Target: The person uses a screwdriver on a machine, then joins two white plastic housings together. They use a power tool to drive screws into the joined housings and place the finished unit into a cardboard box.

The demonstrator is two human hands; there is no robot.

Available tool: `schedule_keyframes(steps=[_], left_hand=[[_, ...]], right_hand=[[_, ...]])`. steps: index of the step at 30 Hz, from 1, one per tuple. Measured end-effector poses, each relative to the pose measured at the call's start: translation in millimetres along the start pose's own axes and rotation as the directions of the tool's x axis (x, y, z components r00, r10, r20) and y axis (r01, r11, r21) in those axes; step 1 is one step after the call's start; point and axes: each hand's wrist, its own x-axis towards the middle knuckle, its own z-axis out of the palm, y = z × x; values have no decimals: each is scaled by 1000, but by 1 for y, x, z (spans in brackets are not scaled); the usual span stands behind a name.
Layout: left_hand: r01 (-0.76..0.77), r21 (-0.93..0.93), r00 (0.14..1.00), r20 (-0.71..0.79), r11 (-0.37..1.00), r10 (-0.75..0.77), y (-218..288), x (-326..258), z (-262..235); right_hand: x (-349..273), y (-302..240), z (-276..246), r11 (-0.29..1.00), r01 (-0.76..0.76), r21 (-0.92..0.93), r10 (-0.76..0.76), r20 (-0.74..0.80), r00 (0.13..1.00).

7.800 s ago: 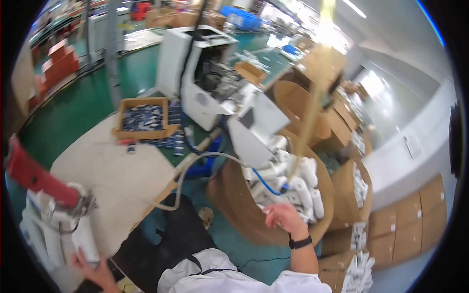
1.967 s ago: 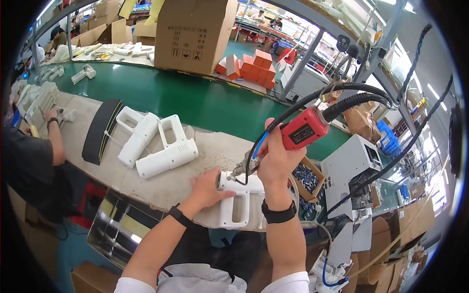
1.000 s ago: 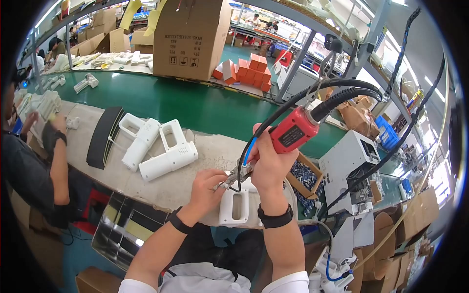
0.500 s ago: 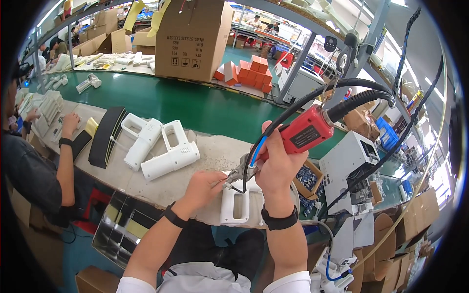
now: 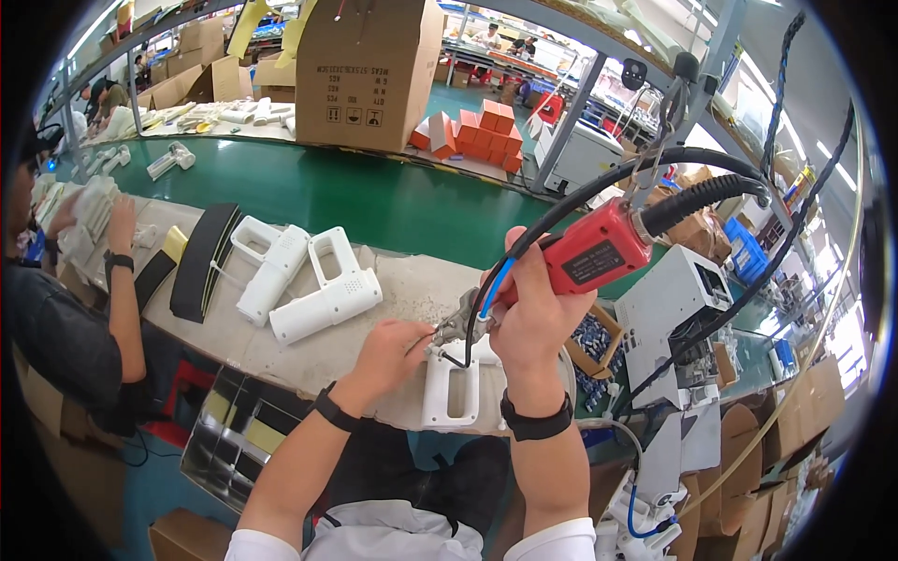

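Observation:
My right hand [image 5: 535, 323] is wrapped round a red electric screwdriver [image 5: 593, 254], held slanting with its metal nose [image 5: 458, 325] down to the left. A blue tube [image 5: 496, 288] and a black hose run along it to that nose. Beneath lies a white gun-shaped plastic housing [image 5: 435, 397], its looped handle towards me and its upper part largely covered by the tool and my hand. My left hand [image 5: 388, 353] pinches beside the nose tip, just left of the housing; whatever is between the fingers is too small to make out.
Two more white housings [image 5: 332, 294] lie to the left, by black foam strips [image 5: 206, 262]. A co-worker's arm [image 5: 126, 309] is at far left. Beyond the green bench stand a large carton [image 5: 365, 84] and orange boxes [image 5: 491, 131]. At right are a parts box [image 5: 594, 341] and white machine [image 5: 669, 309].
The red screwdriver's body has shifted slightly right, its nose staying over the housing. My left hand has barely moved. The co-worker's hands have moved among the white parts.

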Motion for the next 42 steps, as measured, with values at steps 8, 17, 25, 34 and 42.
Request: schedule_keyframes(steps=[8,17,25,34,42], left_hand=[[19,-90,998,-51,996,-24,-5,3,6],[182,-136,981,85,974,-172,-27,-2,37],[463,114,807,357,879,-471,-48,-9,54],[446,83,858,242,891,-452,-53,-12,65],[517,121,820,212,847,-531,-50,-7,64]], right_hand=[[3,5,-3,1000,22,10,-22,-3,1000],[9,35,-10,995,31,-94,-29,18,999],[17,82,-16,973,-36,-229,33,-18,999],[19,130,-21,968,-52,-245,59,22,998],[18,103,-20,971,7,-239,-10,-10,1000]])
